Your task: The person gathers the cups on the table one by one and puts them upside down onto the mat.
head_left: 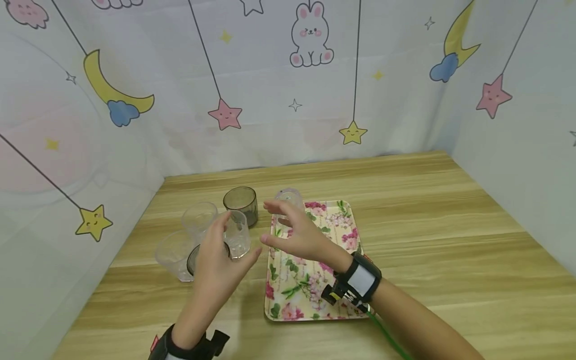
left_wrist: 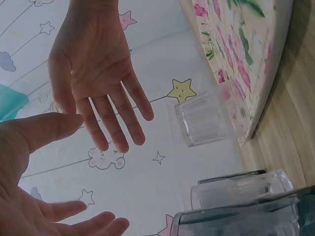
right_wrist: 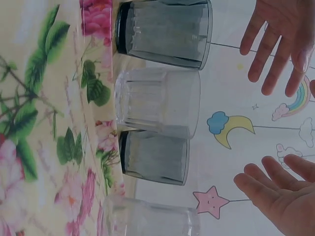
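Observation:
My left hand [head_left: 218,262] is raised in front of a group of tumblers with its fingers spread and nothing in its grasp. The right hand [head_left: 299,235], also empty, hovers over the floral tray [head_left: 292,300], thumb apart from the straight fingers. A clear tumbler [head_left: 238,237] stands just past the left fingers, and a smoky grey one [head_left: 245,200] sits behind it. Another dark tumbler [right_wrist: 155,157] is partly covered by the left hand in the head view. One clear tumbler [left_wrist: 202,120] stands at the tray's far left corner.
Two more clear tumblers, one at the back [head_left: 198,215] and one nearer [head_left: 168,252], stand on the left of the wooden table [head_left: 450,240]. A patterned white cloth [head_left: 279,140] hangs behind the table. A green cable [head_left: 387,335] trails from the right wrist.

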The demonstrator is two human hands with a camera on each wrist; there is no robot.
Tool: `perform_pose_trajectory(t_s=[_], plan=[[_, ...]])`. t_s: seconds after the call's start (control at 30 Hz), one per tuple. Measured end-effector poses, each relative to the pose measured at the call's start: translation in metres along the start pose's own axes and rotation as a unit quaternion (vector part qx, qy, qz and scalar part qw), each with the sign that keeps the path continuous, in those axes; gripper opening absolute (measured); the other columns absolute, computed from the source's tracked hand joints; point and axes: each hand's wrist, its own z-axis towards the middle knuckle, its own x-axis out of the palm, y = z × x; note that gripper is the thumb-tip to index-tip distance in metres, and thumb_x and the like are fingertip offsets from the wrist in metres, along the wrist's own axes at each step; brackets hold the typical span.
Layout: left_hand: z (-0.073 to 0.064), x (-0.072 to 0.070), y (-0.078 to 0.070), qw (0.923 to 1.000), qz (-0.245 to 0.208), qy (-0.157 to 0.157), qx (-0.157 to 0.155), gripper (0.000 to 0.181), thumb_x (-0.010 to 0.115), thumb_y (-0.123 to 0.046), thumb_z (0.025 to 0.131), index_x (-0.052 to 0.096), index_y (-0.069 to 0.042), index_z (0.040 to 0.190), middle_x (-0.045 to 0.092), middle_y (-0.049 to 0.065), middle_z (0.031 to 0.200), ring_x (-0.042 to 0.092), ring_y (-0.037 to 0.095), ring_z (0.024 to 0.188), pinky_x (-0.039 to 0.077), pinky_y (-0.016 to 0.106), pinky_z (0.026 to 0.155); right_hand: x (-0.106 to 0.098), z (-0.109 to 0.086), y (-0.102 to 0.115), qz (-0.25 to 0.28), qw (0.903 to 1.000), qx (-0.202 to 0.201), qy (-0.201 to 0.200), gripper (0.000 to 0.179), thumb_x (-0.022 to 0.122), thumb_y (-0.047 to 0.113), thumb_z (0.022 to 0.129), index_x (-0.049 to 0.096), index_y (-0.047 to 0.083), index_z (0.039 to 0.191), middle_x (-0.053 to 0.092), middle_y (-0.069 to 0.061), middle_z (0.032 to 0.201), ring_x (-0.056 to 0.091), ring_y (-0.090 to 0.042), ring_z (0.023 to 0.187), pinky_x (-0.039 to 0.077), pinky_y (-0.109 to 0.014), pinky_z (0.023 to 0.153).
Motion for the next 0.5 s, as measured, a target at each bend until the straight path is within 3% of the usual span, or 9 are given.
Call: perform_pose_trajectory(t_s=[0.27,0.5], plan=[[-0.014,-0.018,0.013,0.9947,-0.052,0.018,-0.086,0.089,0.077,-0.028,0.082,0.024,-0.008,0.151,0.035,0.017,0.149,0.039,0.037,0.134,0.042,0.061,0.1,0.02,0.001,0.009,0.01,0.9995,0.017,0.026,0.069,0.068,0.026,0.089,0.034,0.012,0.147,0.043,-0.01,0.146,0.045,-0.023,0.134,0.041,-0.038,0.112],[-0.024,-0.026,0.029,0.9924,-0.041,-0.002,-0.116,0.091,0.077,-0.034,0.081,0.024,-0.007,0.151,0.035,0.018,0.15,0.04,0.037,0.132,0.042,0.061,0.1,0.035,0.003,0.012,0.034,0.9967,0.041,0.06,0.068,0.068,0.027,0.089,0.035,0.016,0.147,0.041,-0.004,0.149,0.043,-0.018,0.135,0.039,-0.038,0.114]])
